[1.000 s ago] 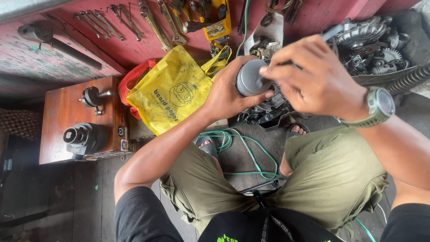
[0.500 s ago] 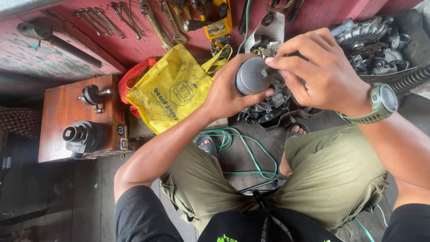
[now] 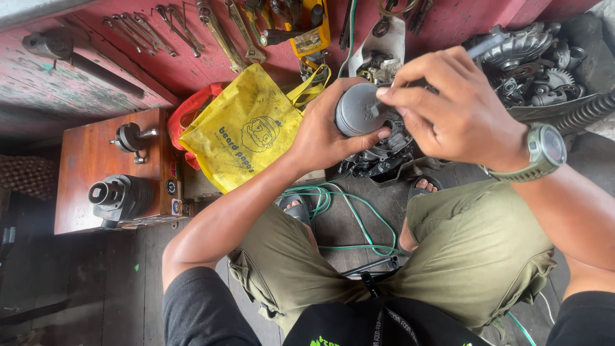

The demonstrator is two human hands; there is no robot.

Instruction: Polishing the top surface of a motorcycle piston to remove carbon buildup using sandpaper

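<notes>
Grey metal piston [image 3: 356, 109] gripped in my L hand [image 3: 327, 131]; R hand [image 3: 448, 106] fingertips pinch small tool at crown, tool mostly hidden. Engine part [image 3: 384, 150] beneath, partly covered.

Dark plank floor [image 3: 90, 282], worn red bench [image 3: 160, 64] with spanners [image 3: 166, 29], brown wooden box [image 3: 83, 166], flat daylight.
</notes>
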